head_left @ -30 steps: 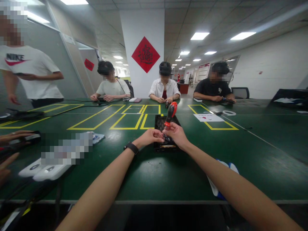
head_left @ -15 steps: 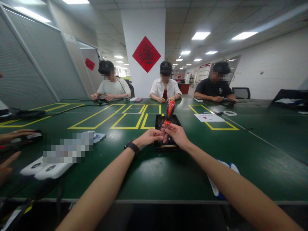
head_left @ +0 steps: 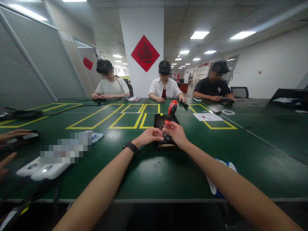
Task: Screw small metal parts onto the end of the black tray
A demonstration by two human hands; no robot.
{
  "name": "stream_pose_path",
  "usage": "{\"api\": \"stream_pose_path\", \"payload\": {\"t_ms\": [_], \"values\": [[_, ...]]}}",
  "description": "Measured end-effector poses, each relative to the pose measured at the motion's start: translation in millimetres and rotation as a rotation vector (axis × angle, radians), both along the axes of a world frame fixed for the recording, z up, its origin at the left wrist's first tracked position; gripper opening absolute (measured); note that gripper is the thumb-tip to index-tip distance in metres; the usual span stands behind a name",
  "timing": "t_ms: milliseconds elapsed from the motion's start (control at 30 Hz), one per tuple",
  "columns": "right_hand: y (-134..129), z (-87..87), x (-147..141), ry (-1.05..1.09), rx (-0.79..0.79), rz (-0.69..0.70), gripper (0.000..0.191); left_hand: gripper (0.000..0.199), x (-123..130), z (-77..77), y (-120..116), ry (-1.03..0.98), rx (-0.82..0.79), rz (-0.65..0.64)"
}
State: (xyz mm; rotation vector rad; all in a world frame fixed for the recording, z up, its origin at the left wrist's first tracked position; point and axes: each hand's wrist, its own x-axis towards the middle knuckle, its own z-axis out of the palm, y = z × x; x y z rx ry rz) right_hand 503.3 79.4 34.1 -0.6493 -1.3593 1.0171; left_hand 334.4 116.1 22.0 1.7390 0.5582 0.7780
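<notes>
Right hand (head_left: 176, 133), fingers clenched round the screwdriver (head_left: 171, 110) just under its red collar, and I had it directly over the black case (head_left: 166, 149)! Its long axis ran steeply down into the case, handle tilted slightly right; the tip I couldn't make out. My left hand (head_left: 150, 136) came in at the case's left, fingertips just beside the shaft; whether they pinched anything, I couldn't tell. Both forearms slanted inward over the tabletop (head_left: 144, 179), meeting above the case, white paper (head_left: 208, 116) lying beyond it, rightward.
</notes>
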Motion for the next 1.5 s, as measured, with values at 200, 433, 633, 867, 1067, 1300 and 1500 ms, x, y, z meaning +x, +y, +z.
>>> {"api": "stream_pose_path", "payload": {"t_ms": [200,433,633,867,1067,1300,1500], "values": [[-0.7,0.3,0.4,-0.109,0.036,-0.01,0.023,0.024,-0.7,-0.3,0.7,-0.003,-0.022,-0.082],[-1.7,-1.1,1.5,-0.079,-0.02,0.166,0.039,0.032,-1.4,2.3,-0.6,-0.014,-0.041,-0.132],[-2.6,-0.1,1.4,-0.027,-0.035,0.155,0.034,0.032,-1.6,0.6,0.9,-0.015,0.005,-0.102],[-1.6,-2.1,2.0,-0.03,-0.046,0.134,0.033,0.031,0.4,2.3,-1.3,-0.021,0.009,-0.088],[-0.6,-1.3,2.0,-0.036,-0.032,0.069,0.032,0.031,0.7,0.5,-0.7,-0.03,-0.017,-0.028],[-1.5,-0.4,0.6,-0.02,-0.009,0.004,0.03,0.029,0.6,-2.6,2.1,-0.003,-0.012,-0.023],[-1.8,1.0,0.7,-0.105,0.002,-0.015,0.029,0.025,0.1,-3.3,2.7,0.003,-0.04,-0.046]]}}
